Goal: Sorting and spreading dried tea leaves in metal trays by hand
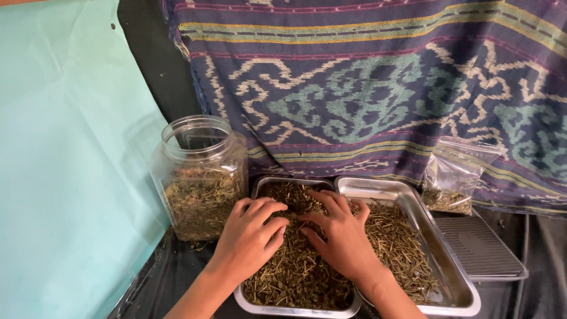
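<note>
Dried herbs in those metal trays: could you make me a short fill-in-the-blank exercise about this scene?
1. Both hands rest in the ____ tray of dried herbs.
2. The clear plastic jar stands without a ____.
3. The small plastic bag leans against a patterned ____.

Missing words: left; lid; cloth.

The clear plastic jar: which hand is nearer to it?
Left. The left hand rests on the dried herbs just right of the jar; the right hand lies farther right, beyond the left one.
</note>
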